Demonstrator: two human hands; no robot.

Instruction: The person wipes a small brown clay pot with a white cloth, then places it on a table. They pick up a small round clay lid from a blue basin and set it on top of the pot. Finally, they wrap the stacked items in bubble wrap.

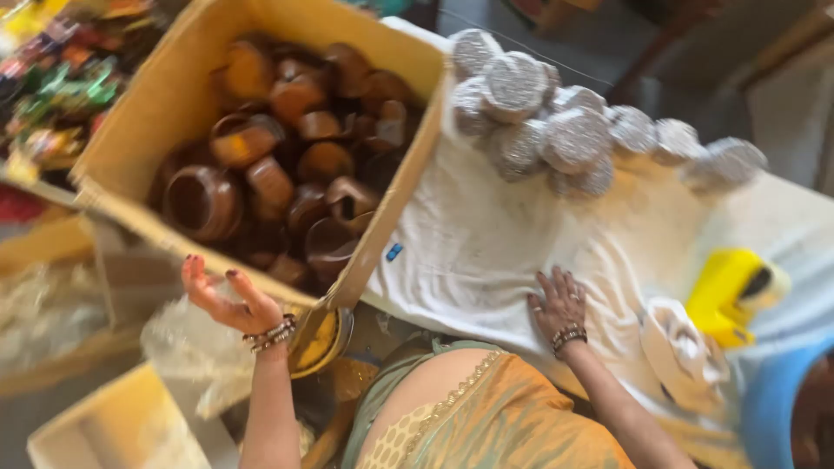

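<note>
Brown glazed clay pots point(269, 165) are heaped in a cardboard box point(165, 95); the left hand point(228, 295) is held open beside it, the right hand point(559, 304) is laid flat on white cloth point(469, 252).

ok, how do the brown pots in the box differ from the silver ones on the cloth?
The brown pots look plain and glossy; the silver pots look glittery. The brown pots lie jumbled at all angles inside the cardboard box; the silver pots sit clustered on the white cloth, outside the box. Both are small and round.
</note>
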